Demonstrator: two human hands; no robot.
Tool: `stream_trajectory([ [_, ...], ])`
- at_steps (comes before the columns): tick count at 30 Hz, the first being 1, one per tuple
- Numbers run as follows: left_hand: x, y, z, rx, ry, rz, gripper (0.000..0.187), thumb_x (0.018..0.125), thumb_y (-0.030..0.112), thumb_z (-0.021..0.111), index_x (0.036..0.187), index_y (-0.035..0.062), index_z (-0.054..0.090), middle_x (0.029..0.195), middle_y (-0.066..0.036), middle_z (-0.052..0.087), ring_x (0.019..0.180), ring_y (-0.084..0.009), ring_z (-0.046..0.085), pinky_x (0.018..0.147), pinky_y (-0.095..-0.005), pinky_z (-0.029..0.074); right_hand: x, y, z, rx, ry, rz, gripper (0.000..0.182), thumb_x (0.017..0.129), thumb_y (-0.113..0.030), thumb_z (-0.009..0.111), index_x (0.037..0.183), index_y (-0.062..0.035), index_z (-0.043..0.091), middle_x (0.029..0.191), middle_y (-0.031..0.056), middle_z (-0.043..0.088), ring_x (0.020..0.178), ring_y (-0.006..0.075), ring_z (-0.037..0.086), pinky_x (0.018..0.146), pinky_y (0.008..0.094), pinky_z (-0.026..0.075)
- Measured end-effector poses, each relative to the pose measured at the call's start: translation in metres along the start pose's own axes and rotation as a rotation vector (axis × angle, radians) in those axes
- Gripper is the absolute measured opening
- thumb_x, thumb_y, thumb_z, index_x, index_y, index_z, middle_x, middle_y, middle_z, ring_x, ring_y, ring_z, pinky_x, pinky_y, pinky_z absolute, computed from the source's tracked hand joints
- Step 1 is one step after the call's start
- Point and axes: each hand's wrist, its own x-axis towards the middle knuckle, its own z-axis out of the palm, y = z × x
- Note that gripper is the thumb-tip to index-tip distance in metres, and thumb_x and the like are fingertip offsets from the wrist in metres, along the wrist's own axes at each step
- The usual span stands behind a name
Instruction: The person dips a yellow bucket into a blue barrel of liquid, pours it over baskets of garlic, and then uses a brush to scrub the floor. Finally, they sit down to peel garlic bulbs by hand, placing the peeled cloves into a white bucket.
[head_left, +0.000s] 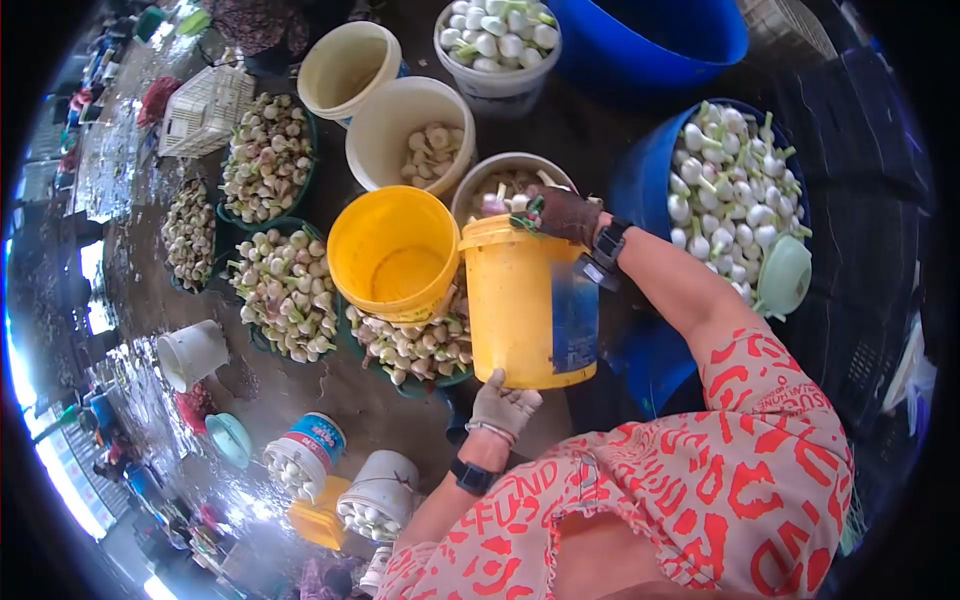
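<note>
The right hand [567,215] is closed over the rim of a yellow bucket [510,310], and the left hand [503,408], partly curled, holds its bottom edge, so the bucket lies between them. Just beyond the right hand stands a white bucket [515,165] with garlic bulbs inside; to its right, a blue tub [650,165] holds peeled white bulbs [735,190]. An open yellow bucket [390,255] sits left of both hands.

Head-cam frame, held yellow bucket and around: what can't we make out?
All in the head view:
- Inside of the held yellow bucket: hidden by its own wall.
- Lower part of the white bucket beyond it: hidden behind the yellow bucket.
- Small print on the blue label: too small and blurred.
- Far side of the big blue tub: cut off by the top edge.
</note>
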Motion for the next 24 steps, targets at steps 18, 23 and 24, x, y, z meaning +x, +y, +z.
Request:
stream_trajectory([
  [18, -0.033, 0.006, -0.012, 0.050, -0.116, 0.021, 0.033, 0.091, 0.030, 0.054, 0.110, 0.0028, 0.052, 0.091, -0.017, 0.057, 0.084, -0.0334, 0.058, 0.075, -0.0460, 0.054, -0.020, -0.004, -0.010, 0.018, -0.156, -0.040, 0.030, 0.085, -0.036, 0.062, 0.087, -0.0064, 0.066, 0.074, 0.0115, 0.065, 0.066, 0.0216, 0.058, 0.064, 0.0348, 0.045],
  [23, -0.035, 0.009, -0.027, 0.094, -0.124, 0.041, 0.032, 0.091, 0.029, 0.053, 0.110, 0.0033, 0.052, 0.088, -0.015, 0.057, 0.081, -0.0328, 0.058, 0.072, -0.0471, 0.054, -0.056, -0.048, -0.021, 0.165, -0.184, 0.036, 0.031, 0.083, -0.038, 0.062, 0.084, -0.0070, 0.066, 0.071, 0.0115, 0.062, 0.064, 0.0205, 0.057, 0.063, 0.0353, 0.045],
  [24, -0.030, 0.010, -0.041, 0.112, -0.059, 0.041, 0.032, 0.090, 0.030, 0.054, 0.106, 0.0022, 0.054, 0.086, -0.016, 0.059, 0.081, -0.0323, 0.059, 0.074, -0.0480, 0.054, -0.064, -0.045, -0.016, 0.081, -0.223, 0.072, 0.031, 0.083, -0.038, 0.061, 0.085, -0.0076, 0.066, 0.072, 0.0118, 0.063, 0.064, 0.0218, 0.058, 0.062, 0.0358, 0.045],
])
